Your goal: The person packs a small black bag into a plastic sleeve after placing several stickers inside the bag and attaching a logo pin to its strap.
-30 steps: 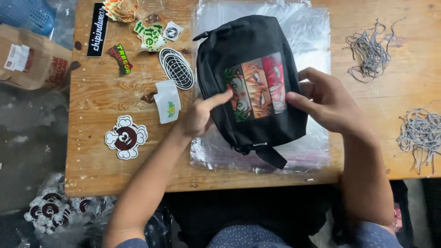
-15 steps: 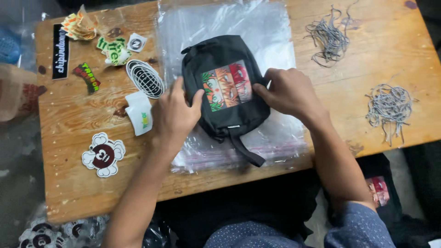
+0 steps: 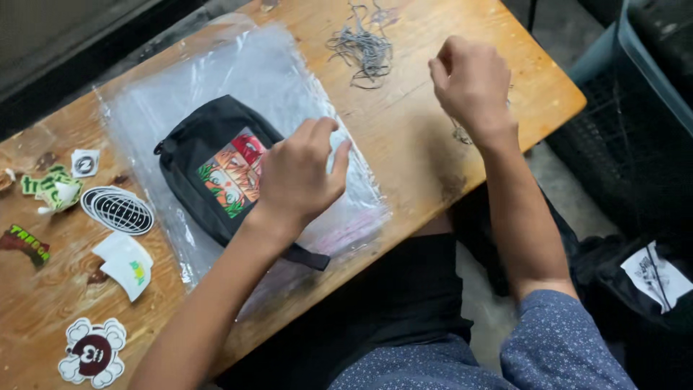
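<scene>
We see the black pouch (image 3: 209,155) lying on a clear plastic bag (image 3: 274,72) on the wooden table (image 3: 404,137). Our left hand (image 3: 299,177) rests on its right end, fingers curled. Our right hand (image 3: 473,83), well apart, seems to pinch grey strings (image 3: 462,133).

The left hand (image 3: 299,177) lay palm down, fingers curled and spread slightly, thumb stretched to the side, its bare forearm running back toward the lower left. The right hand (image 3: 469,83) was raised farther out, loosely closed with fingertips pinched together, forearm extended and a blue dotted sleeve at the elbow.
</scene>
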